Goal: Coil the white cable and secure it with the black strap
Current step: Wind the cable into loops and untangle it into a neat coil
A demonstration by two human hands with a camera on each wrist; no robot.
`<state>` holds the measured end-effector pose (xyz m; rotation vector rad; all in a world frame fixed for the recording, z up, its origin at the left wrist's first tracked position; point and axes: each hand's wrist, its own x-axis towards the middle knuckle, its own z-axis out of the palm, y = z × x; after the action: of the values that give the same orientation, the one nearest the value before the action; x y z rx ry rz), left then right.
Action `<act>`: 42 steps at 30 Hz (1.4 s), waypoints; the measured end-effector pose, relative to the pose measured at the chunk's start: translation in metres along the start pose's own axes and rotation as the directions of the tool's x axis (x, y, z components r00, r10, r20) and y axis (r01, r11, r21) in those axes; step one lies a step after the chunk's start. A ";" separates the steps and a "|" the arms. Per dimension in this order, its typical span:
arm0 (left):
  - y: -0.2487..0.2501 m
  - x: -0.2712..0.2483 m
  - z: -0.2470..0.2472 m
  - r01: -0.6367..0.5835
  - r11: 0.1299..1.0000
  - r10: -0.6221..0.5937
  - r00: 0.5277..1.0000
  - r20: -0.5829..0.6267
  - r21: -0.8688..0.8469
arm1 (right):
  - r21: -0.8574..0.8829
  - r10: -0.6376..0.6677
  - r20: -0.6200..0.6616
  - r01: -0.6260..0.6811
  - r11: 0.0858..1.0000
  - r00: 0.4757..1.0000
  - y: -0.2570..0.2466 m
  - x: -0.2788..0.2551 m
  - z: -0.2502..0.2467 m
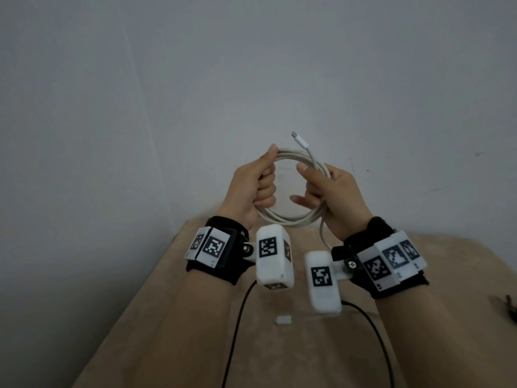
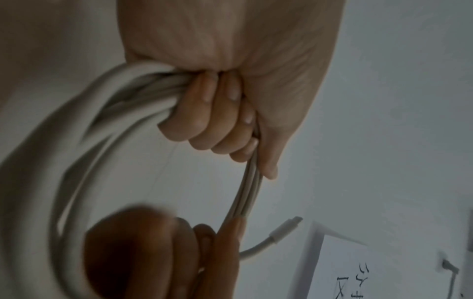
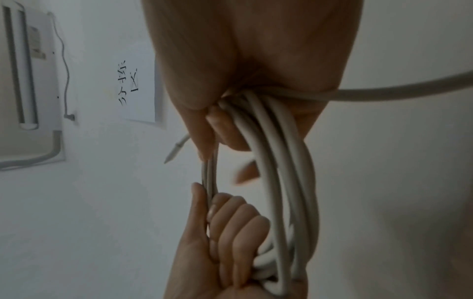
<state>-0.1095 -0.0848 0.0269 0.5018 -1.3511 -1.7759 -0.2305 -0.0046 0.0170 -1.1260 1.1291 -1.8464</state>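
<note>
The white cable (image 1: 291,218) is wound into a round coil of several loops, held in the air above the table. My left hand (image 1: 264,186) grips the coil's left side, fingers (image 2: 217,113) curled round the bundle (image 2: 76,141). My right hand (image 1: 313,189) grips the right side, with the loops (image 3: 276,161) passing through its fingers (image 3: 222,125). One connector (image 1: 298,138) sticks up above the coil. A loose tail (image 1: 323,233) drops from my right hand toward the other plug (image 1: 282,320) on the table. No black strap is clearly visible.
A beige table (image 1: 167,317) lies below my hands, set against a grey wall. Black cords (image 1: 237,317) trail from the wrist cameras. A small dark object (image 1: 510,309) sits at the right edge, cut off. A paper sign (image 3: 138,91) hangs on the wall.
</note>
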 end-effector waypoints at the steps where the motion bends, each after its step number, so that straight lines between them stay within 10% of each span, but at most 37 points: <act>1: 0.000 0.000 0.000 0.010 1.000 -0.009 1.000 0.004 -0.007 | 0.030 0.016 0.012 -0.016 0.999 1.000 -0.001 -0.001 0.000; 11: -0.003 0.001 0.000 0.086 0.992 -0.082 0.996 0.039 -0.092 | 0.219 0.201 0.101 -0.219 0.951 0.974 -0.006 0.001 -0.003; 25: 0.014 -0.006 -0.004 -0.056 0.944 0.064 0.998 -0.013 0.326 | -0.232 0.031 -0.081 -0.050 0.972 0.996 -0.002 -0.002 -0.004; 30: 0.026 -0.010 -0.002 -0.282 0.753 0.264 0.957 0.119 0.595 | -0.557 -0.061 -0.041 0.028 0.830 0.997 0.002 -0.003 -0.004; 34: 0.018 -0.014 0.010 -0.280 0.577 0.121 0.959 0.258 0.767 | -0.674 -0.039 0.080 0.083 0.734 0.996 -0.002 -0.005 0.001; 38: 0.008 -0.016 0.017 -0.263 0.418 -0.058 0.948 0.314 0.870 | -0.910 0.028 0.162 0.138 0.390 0.986 -0.014 -0.007 0.007; 42: 0.005 -0.013 0.016 -0.259 0.403 -0.011 0.958 0.288 0.878 | -0.914 0.056 0.187 0.153 0.377 0.981 -0.018 -0.005 0.008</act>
<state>-0.1117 -0.0655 0.0351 0.7221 -2.4721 -0.7965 -0.2233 0.0045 0.0337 -1.9003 2.1455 -0.9466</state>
